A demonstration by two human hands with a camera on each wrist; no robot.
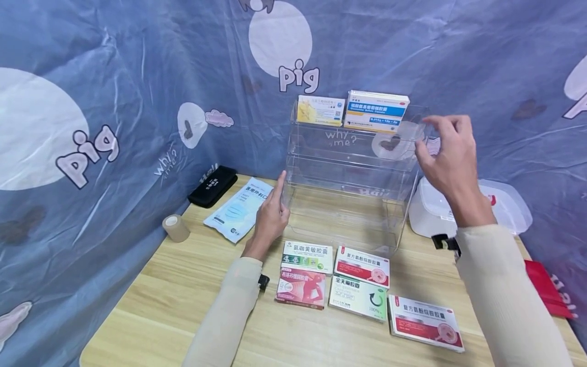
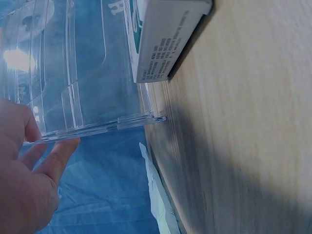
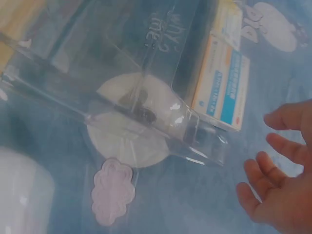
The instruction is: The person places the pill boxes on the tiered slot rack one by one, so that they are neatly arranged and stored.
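A clear stepped display rack (image 1: 339, 204) stands on the wooden table. On its top tier sit a yellow-and-white medicine box (image 1: 320, 110) and a blue-and-white medicine box (image 1: 376, 112). My left hand (image 1: 271, 216) holds the rack's left side panel; in the left wrist view, the panel's edge (image 2: 105, 126) passes between the thumb and the fingers. Beside the top right corner of the rack, my right hand (image 1: 451, 158) is raised, its fingers loosely bent and spread. The right wrist view shows that hand (image 3: 282, 180) holding nothing, apart from the blue-and-white box (image 3: 222, 83).
In front of the rack lie several medicine boxes, among them a pink one (image 1: 300, 288), a green one (image 1: 358, 297) and a red-and-white one (image 1: 426, 323). Leftward are a mask packet (image 1: 238, 209), a black case (image 1: 213, 186) and a tape roll (image 1: 176, 228). A white container (image 1: 428, 209) stands right.
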